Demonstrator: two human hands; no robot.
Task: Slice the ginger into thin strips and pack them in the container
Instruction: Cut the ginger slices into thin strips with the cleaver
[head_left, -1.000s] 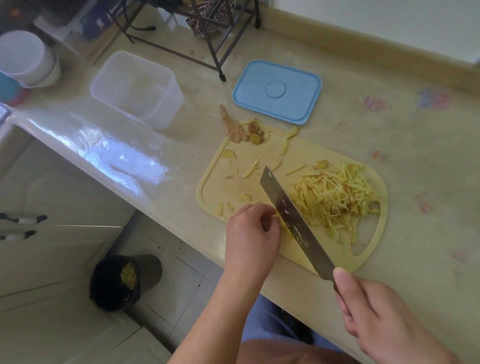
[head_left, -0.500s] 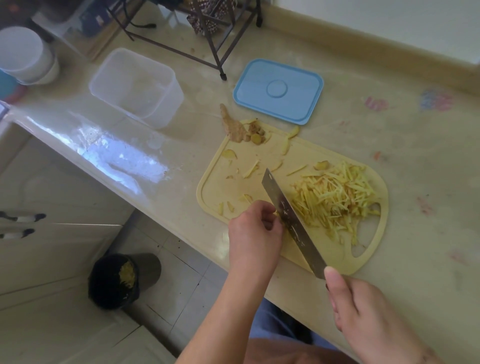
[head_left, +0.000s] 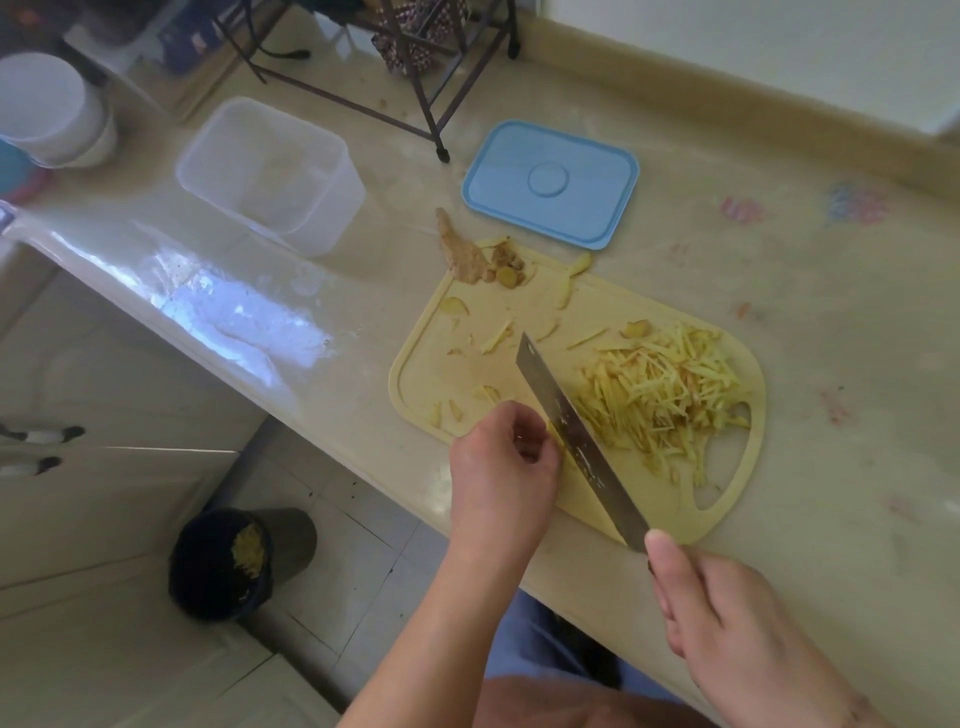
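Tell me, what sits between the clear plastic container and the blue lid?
In the head view, only bare beige countertop and one black rack foot lie between clear plastic container and blue rectangular lid.

A pale yellow cutting board (head_left: 426, 374), yellow ginger strips (head_left: 660, 395), a light blue lid (head_left: 550, 182) and a translucent white container (head_left: 270, 171) are seen.

— What do we see of our own body here?

— We see our two bare forearms coming in from the bottom edge. Our left hand (head_left: 501, 462) and our right hand (head_left: 727, 618) wear no gloves, no rings and no watch.

— Do we wear sleeves?

— No sleeve reaches the wrists or the visible part of the forearms. Below the arms we see a piece of blue-grey cloth (head_left: 530, 639) at our lap; what garment it is, we cannot tell.
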